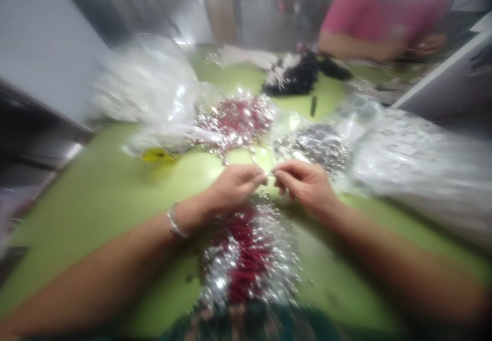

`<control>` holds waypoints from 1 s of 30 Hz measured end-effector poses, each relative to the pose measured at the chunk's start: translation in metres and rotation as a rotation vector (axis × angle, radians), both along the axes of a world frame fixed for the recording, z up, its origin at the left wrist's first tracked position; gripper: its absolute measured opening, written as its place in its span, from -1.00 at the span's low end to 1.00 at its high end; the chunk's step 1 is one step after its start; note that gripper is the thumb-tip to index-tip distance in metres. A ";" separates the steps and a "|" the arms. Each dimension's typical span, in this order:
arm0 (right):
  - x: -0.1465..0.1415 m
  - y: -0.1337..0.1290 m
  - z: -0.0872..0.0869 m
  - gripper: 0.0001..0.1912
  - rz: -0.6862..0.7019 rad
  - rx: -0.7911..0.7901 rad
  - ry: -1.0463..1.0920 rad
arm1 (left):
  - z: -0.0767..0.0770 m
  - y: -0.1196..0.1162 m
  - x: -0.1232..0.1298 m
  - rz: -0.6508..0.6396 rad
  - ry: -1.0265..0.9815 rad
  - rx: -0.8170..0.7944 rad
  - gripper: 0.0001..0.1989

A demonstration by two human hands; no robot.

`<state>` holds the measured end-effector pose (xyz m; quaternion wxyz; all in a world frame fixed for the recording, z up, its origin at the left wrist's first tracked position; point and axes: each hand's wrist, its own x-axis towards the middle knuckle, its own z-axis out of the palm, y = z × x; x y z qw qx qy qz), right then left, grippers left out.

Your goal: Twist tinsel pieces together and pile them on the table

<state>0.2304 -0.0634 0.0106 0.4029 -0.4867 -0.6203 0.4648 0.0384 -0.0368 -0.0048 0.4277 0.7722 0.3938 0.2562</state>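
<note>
My left hand [241, 183] and my right hand [303, 183] face each other over the green table, fingertips pinched and a small gap apart. A tiny pale piece seems to sit between them, but blur hides what it is. Below my hands lies a heap of dark red strands with shiny silver ends [248, 259], close to my body. Just beyond my hands is a second pile of red and silver pieces [242, 118]. Right of that, a clear bag of small silver pieces [317, 146] lies near my right hand.
Large clear plastic bags [149, 87] stand at the left, with something yellow [159, 154] beside them. More filled plastic [415, 151] covers the right side. A black bundle [294, 75] lies at the back, near a person in a pink top [384, 11]. The green table [126, 192] runs beneath everything.
</note>
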 end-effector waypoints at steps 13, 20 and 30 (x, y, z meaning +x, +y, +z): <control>0.003 0.002 0.004 -0.73 0.211 -0.055 -0.308 | -0.014 -0.003 -0.010 -0.168 0.388 1.077 -0.74; -0.001 0.002 -0.009 -0.79 0.186 0.064 -0.317 | 0.009 0.019 -0.031 -0.225 0.268 0.721 -0.84; 0.036 0.031 -0.005 -0.70 -0.093 0.229 -0.287 | -0.010 0.054 -0.065 -0.256 0.512 0.382 -0.81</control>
